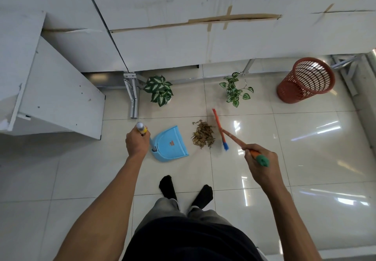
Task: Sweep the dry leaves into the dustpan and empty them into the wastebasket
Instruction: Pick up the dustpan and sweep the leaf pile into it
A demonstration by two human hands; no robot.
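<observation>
Early, nothing swept or emptied | pile of dry brown leaves (pixel 203 135) mid-frame between light-blue plastic dustpan (pixel 171 143) and orange-handled blue-bristled broom (pixel 220 129) | left hand (pixel 137 141) gripping dustpan's handle | right hand (pixel 260 160) clasping broom | red mesh wastebasket (pixel 305 79) upper right, seemingly empty

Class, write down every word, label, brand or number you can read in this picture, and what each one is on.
No text can be read.
Dustpan: a small red mark in its middle, too small and blurred to read.
Broom and wastebasket: no writing visible.
</observation>
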